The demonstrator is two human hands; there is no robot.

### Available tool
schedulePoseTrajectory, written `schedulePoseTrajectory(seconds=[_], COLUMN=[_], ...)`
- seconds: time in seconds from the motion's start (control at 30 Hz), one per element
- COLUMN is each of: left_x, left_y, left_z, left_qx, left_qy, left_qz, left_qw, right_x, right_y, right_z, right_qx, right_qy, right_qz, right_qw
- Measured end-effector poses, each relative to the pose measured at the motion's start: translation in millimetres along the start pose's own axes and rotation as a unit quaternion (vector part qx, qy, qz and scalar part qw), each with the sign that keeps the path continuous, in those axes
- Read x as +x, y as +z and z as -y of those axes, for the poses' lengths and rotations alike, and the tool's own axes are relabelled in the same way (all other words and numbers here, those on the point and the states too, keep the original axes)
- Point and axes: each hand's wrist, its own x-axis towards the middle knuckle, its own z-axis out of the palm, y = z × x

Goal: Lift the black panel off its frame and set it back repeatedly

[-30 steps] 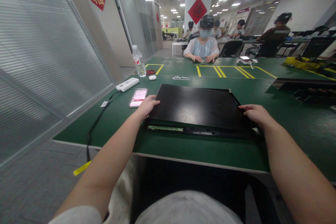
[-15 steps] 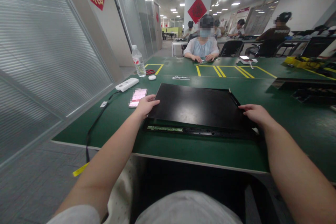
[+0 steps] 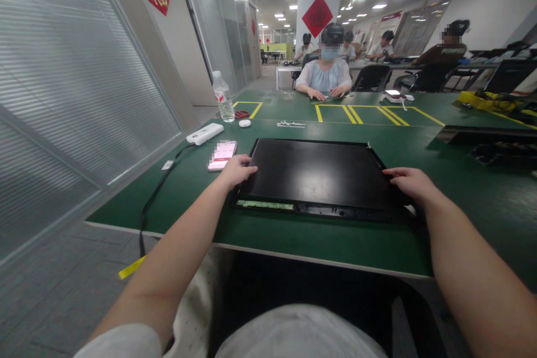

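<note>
A large black flat panel [image 3: 319,173] lies on the green table [image 3: 319,240] in front of me. It rests on a black frame whose near edge shows a green circuit strip [image 3: 264,205]. My left hand [image 3: 237,170] grips the panel's left edge, fingers curled over the top. On the opposite edge, near the front corner, my right hand [image 3: 409,182] holds on, its fingers curled over the side.
A phone [image 3: 222,155] with a pink screen, a white box [image 3: 204,133] with a black cable [image 3: 155,196], a water bottle [image 3: 222,97] and small metal parts [image 3: 290,123] lie left and beyond. Another dark panel [image 3: 486,135] sits right. A person [image 3: 325,72] sits opposite.
The panel has come down a little and now lies flatter on its frame. Both hands keep the same hold on its edges.
</note>
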Motion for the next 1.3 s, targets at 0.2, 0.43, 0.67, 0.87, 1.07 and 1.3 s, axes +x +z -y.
schedulePoseTrajectory(seconds=[0.2, 0.43, 0.67, 0.87, 1.07, 1.3], left_x=[3.9, 4.6, 3.4, 3.2, 3.6, 3.9], left_y=[-2.7, -3.9, -3.7, -4.1, -4.0, -3.8], left_z=[5.4, 8.8, 8.9, 8.7, 9.6, 9.4], left_qx=[0.039, 0.074, 0.083, 0.08, 0.083, 0.089], left_qy=[0.016, 0.026, 0.034, 0.035, 0.033, 0.038], left_qz=[0.009, 0.013, 0.019, 0.017, 0.013, 0.011], left_qw=[0.999, 0.997, 0.996, 0.996, 0.996, 0.995], right_x=[0.9, -3.4, -4.1, -3.6, -2.9, -1.1], right_y=[-0.3, 1.0, 0.5, 0.3, 0.0, 0.9], right_z=[-1.2, 2.6, 3.7, 2.0, 3.0, 0.0], right_qx=[-0.002, -0.003, -0.01, -0.009, -0.012, -0.011], right_qy=[-0.002, 0.0, 0.008, 0.006, 0.006, 0.001], right_qz=[0.002, 0.005, 0.012, 0.013, 0.01, 0.011], right_qw=[1.0, 1.0, 1.0, 1.0, 1.0, 1.0])
